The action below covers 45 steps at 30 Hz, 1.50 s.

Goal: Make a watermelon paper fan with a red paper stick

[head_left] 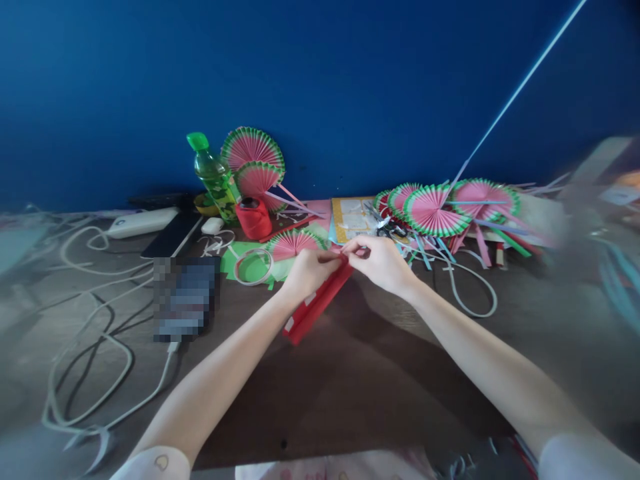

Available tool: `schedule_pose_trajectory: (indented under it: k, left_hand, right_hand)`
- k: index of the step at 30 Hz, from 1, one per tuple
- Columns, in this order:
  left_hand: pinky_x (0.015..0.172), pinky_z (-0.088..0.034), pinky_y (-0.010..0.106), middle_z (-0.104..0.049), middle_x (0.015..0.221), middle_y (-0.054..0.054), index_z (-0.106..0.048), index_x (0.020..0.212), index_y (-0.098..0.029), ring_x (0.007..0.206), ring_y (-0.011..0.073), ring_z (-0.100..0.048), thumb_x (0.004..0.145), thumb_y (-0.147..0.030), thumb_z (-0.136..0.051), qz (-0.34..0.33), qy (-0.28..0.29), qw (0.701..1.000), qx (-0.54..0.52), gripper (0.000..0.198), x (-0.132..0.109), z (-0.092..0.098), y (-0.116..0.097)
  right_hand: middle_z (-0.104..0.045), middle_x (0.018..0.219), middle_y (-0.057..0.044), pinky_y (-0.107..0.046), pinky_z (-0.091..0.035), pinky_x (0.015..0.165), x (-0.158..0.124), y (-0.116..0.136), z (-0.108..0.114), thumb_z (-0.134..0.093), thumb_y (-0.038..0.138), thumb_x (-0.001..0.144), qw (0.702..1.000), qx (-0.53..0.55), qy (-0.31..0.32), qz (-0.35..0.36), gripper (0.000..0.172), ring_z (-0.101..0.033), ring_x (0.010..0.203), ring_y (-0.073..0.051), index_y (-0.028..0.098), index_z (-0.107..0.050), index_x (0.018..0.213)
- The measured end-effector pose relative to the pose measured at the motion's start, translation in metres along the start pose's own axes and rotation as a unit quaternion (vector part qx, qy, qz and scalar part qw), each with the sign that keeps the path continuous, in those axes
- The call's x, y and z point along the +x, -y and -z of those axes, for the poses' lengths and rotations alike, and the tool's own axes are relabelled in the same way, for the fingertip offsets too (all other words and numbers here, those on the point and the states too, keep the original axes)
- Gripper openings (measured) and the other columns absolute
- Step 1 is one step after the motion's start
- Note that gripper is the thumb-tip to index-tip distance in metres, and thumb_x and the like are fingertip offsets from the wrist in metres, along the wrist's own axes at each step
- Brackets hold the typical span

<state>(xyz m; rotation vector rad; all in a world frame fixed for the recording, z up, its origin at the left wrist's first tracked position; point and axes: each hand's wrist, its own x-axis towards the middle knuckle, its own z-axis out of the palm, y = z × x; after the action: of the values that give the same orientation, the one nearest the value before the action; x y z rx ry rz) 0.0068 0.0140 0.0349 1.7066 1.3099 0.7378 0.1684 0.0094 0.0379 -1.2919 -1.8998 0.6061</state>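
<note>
My left hand (309, 272) and my right hand (381, 261) meet above the brown table (350, 373). Both are closed on the far end of a folded red paper strip (316, 307), which slants down toward me and has small white patches along it. The fingertips of both hands pinch the strip's top edge close together. Just behind the hands lies a pink and green paper fan (295, 243) on green paper.
More pink and green fans (453, 203) lie piled at the right with paper strips and scissors (387, 227). A green bottle (216, 177), a red spool (254, 217), a tape ring (253, 266), a phone (184, 299), a power strip (143, 222) and white cables (90, 347) lie at the left.
</note>
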Motion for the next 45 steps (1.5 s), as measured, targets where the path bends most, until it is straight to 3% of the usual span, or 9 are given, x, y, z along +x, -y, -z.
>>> schedule_pose_trajectory:
  k: [6,10,12,20,25,31,36,40,45]
  left_hand:
    - [0.068,-0.044,0.023,-0.070,0.080,0.000,-0.072,0.084,-0.017,0.075,0.0161,-0.061,0.073,-0.031,-0.057,0.019,0.022,0.998,0.063,0.023,0.002,0.007,-0.001]
    - [0.070,-0.043,0.024,-0.069,0.079,0.000,-0.070,0.085,-0.017,0.077,0.0165,-0.061,0.074,-0.033,-0.055,0.001,0.043,0.995,0.094,0.025,0.006,0.013,0.007]
    - [0.069,-0.043,0.024,-0.068,0.078,0.000,-0.070,0.082,-0.016,0.076,0.0162,-0.060,0.075,-0.034,-0.053,-0.016,0.060,0.992,0.112,0.025,0.008,0.015,0.011]
    - [0.074,-0.042,0.027,-0.068,0.086,0.003,-0.065,0.084,-0.017,0.080,0.0178,-0.061,0.079,-0.035,-0.049,-0.056,0.078,0.984,0.148,0.025,0.012,0.021,0.019]
    - [0.070,-0.042,0.026,-0.067,0.081,0.002,-0.064,0.083,-0.017,0.076,0.0167,-0.060,0.079,-0.037,-0.049,-0.057,0.091,0.980,0.166,0.026,0.014,0.027,0.017]
    - [0.073,-0.043,0.027,-0.067,0.086,0.004,-0.064,0.088,-0.016,0.080,0.0179,-0.061,0.080,-0.033,-0.046,-0.060,0.111,0.979,0.162,0.026,0.014,0.029,0.014]
    - [0.081,-0.042,0.028,-0.066,0.097,0.007,-0.059,0.100,-0.015,0.089,0.0185,-0.060,0.076,-0.024,-0.051,-0.050,0.106,0.984,0.130,0.027,0.015,0.029,0.016]
    - [0.070,-0.043,0.026,-0.067,0.085,0.003,-0.054,0.099,-0.017,0.073,0.0148,-0.060,0.077,-0.028,-0.052,-0.053,0.110,0.987,0.103,0.025,0.011,0.026,0.015]
    - [0.064,-0.041,0.024,-0.066,0.078,0.000,-0.052,0.096,-0.018,0.066,0.0126,-0.058,0.076,-0.033,-0.053,-0.047,0.117,0.988,0.086,0.024,0.006,0.025,0.009]
  right_hand:
    - [-0.070,0.075,-0.003,-0.027,-0.046,0.069,0.009,-0.008,0.024,-0.054,0.021,0.071,0.997,-0.054,-0.004,-0.051,0.013,-0.061,0.068,-0.015,0.016,-0.065,0.069]
    - [-0.070,0.076,-0.003,-0.025,-0.045,0.067,0.017,-0.027,0.047,-0.056,0.024,0.070,0.987,-0.104,0.068,-0.106,0.014,-0.063,0.071,-0.016,0.017,-0.067,0.073]
    - [-0.069,0.069,-0.003,-0.023,-0.044,0.060,0.019,-0.038,0.058,-0.055,0.022,0.070,0.972,-0.146,0.114,-0.143,0.014,-0.062,0.064,-0.015,0.017,-0.068,0.071]
    - [-0.071,0.073,-0.002,-0.020,-0.039,0.054,0.020,-0.065,0.071,-0.055,0.010,0.063,0.901,-0.318,0.160,-0.250,0.017,-0.063,0.067,-0.014,0.019,-0.069,0.067]
    - [-0.072,0.077,-0.003,-0.020,-0.040,0.056,0.019,-0.070,0.067,-0.051,0.007,0.063,0.914,-0.312,0.121,-0.228,0.028,-0.063,0.071,-0.014,0.020,-0.070,0.079]
    - [-0.070,0.069,-0.004,-0.024,-0.039,0.054,0.018,-0.069,0.063,-0.045,0.013,0.069,0.930,-0.291,0.131,-0.181,0.024,-0.061,0.061,-0.016,0.020,-0.068,0.070]
    - [-0.068,0.088,-0.007,-0.027,-0.043,0.070,0.020,-0.056,0.057,-0.042,0.016,0.077,0.963,-0.245,0.067,-0.093,0.025,-0.061,0.076,-0.017,0.018,-0.067,0.075]
    - [-0.068,0.087,-0.004,-0.028,-0.044,0.072,0.017,-0.032,0.042,-0.047,0.034,0.082,0.987,-0.052,0.134,-0.065,0.025,-0.061,0.078,-0.016,0.018,-0.063,0.093]
    - [-0.063,0.068,0.000,-0.026,-0.040,0.065,0.012,-0.012,0.022,-0.054,0.040,0.078,0.978,0.039,0.202,-0.031,0.025,-0.057,0.065,-0.013,0.016,-0.060,0.074]
